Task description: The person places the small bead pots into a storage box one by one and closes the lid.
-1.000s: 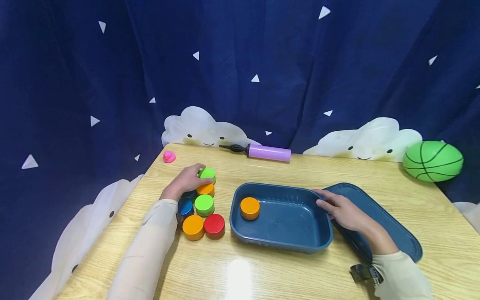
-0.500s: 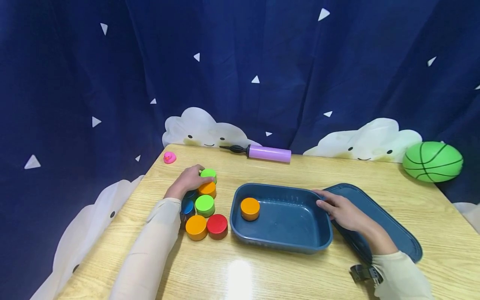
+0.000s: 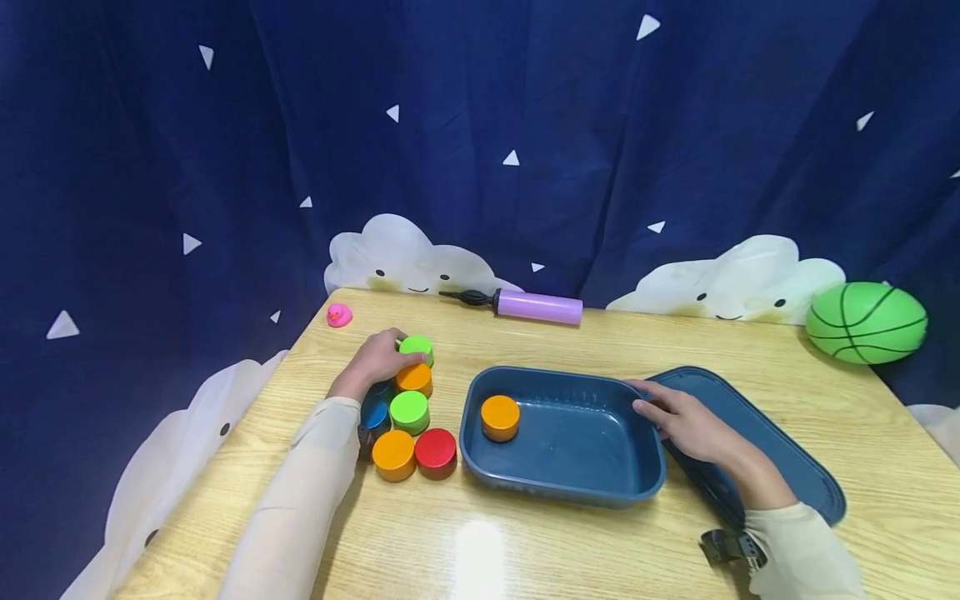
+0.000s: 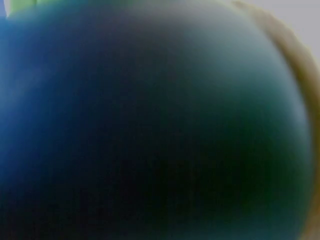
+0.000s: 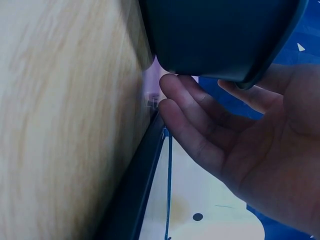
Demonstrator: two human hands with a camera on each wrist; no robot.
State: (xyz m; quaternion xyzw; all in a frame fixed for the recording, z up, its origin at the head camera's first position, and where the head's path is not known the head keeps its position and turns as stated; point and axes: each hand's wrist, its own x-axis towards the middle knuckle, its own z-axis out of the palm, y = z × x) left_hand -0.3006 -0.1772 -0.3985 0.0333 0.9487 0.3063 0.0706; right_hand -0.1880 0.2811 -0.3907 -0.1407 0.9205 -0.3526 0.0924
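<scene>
My left hand [image 3: 378, 360] holds a green cylindrical block [image 3: 417, 350] at the back of a cluster, thumb on its near side, fingers partly hidden behind it. Close by are an orange block [image 3: 415, 379], a second green block [image 3: 409, 412], another orange block [image 3: 393, 456], a red block [image 3: 436, 453] and a blue block [image 3: 377, 415] partly covered by the left wrist. A blurred dark blue round surface [image 4: 150, 125] fills the left wrist view. My right hand [image 3: 686, 421] grips the right end of a dark blue box [image 3: 558, 493], thumb over its rim. One orange block [image 3: 500, 417] sits inside, at the left.
A dark blue lid [image 3: 787, 454] lies right of the box, partly under the right forearm. At the back are a purple hand pump [image 3: 538, 306] and a pink rubber duck [image 3: 339, 315]. A green ball [image 3: 866, 322] rests at the table's right back edge.
The left hand and the cluster of blocks have shifted slightly to the right, the red block now nearer the box. My right hand and the box have stayed in place.
</scene>
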